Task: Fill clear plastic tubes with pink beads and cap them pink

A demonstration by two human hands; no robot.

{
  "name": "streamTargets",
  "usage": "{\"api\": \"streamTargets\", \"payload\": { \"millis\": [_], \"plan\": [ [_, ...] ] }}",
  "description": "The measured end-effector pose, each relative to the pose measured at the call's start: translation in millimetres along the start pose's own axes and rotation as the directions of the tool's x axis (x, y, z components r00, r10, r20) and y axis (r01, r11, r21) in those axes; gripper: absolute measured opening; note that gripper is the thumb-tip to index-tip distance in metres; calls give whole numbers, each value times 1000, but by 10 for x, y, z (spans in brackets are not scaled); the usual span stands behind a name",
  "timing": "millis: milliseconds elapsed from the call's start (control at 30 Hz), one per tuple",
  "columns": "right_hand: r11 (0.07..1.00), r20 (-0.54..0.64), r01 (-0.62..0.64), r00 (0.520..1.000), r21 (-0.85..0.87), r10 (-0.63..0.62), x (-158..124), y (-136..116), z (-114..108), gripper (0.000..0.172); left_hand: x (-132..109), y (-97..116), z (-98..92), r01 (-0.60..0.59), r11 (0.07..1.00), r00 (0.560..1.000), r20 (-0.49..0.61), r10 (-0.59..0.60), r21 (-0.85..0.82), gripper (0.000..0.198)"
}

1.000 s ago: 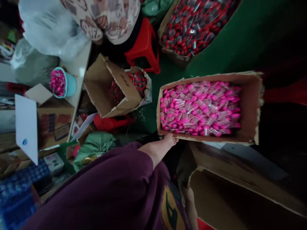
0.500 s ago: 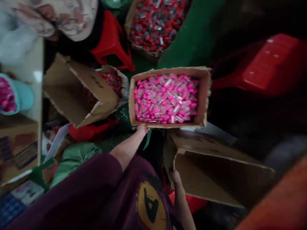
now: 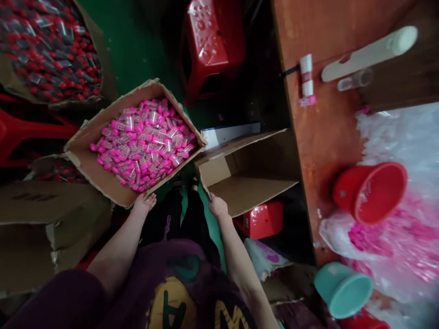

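1. The worktop is running along the person's right, carrying a red bucket.

2. The filled carton is sitting ahead of the person and to the left, mouth upward; I'm not seeing what is supporting it. Its long axis is running aslant, from near left to far right, and one corner is pointing right, just beside the second carton. I'd be keeping it level, since a sharp tilt could be sending the load over the rim.

3. The second carton is lying between the filled carton and the worktop, its mouth facing back toward the person and its long axis stretching from the person out toward the worktop. I'd be holding its wall well in from the rough lip, which could be tearing under a tug.

4. The hands are working apart: the right hand is grasping the second carton's near edge, while the left hand is touching the filled carton's near side; whether those fingers are gripping, I can't tell.

5. The pink-capped pieces are lying loose in the filled carton, pointing every which way, so steady, even handling is looking wisest.
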State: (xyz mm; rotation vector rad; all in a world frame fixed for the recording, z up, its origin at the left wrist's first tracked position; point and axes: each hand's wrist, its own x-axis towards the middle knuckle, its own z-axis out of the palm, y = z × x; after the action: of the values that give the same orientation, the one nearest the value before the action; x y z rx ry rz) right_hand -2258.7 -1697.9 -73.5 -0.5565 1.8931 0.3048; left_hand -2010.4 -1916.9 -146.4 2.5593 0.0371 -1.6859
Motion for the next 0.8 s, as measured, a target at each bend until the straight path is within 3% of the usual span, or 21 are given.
{"api": "streamTargets", "payload": {
  "millis": [167,267,333,433,533,600,667,700,767,800],
  "plan": [
    [997,-112,24,994,68,-16,23,-39,-130,52,-171,-479,126,-127,985,987,118,113,120,75],
    [995,-155,47,987,89,-33,87,96,-222,49,-217,-818,359,-354,902,910,312,272,246,76],
    [992,-191,80,980,102,-60,139,195,-259,48,-306,-991,609,-518,810,809,464,361,273,69],
    [982,-217,139,970,127,-110,195,287,-243,48,-607,-1173,1094,-653,713,681,612,403,256,66],
    [956,-188,246,958,161,-215,156,394,-145,50,-1001,-1323,1608,-719,610,651,631,422,334,61],
    [927,-229,328,931,183,-285,72,606,-66,57,-1190,-1411,1896,-764,522,631,609,481,380,67],
    [908,-422,363,871,210,-251,-1,1004,-20,68,-1269,-1478,2099,-767,462,641,573,511,445,73],
    [908,-578,346,801,236,-156,-12,1265,-22,72,-1276,-1509,2166,-757,457,653,546,525,466,77],
    [891,-755,256,641,374,133,38,1840,-82,77,-1262,-1581,2239,-741,460,671,505,544,489,84],
    [844,-738,173,593,508,323,96,2115,-136,83,-1256,-1628,2255,-740,456,671,496,552,493,87]
  ]
}}
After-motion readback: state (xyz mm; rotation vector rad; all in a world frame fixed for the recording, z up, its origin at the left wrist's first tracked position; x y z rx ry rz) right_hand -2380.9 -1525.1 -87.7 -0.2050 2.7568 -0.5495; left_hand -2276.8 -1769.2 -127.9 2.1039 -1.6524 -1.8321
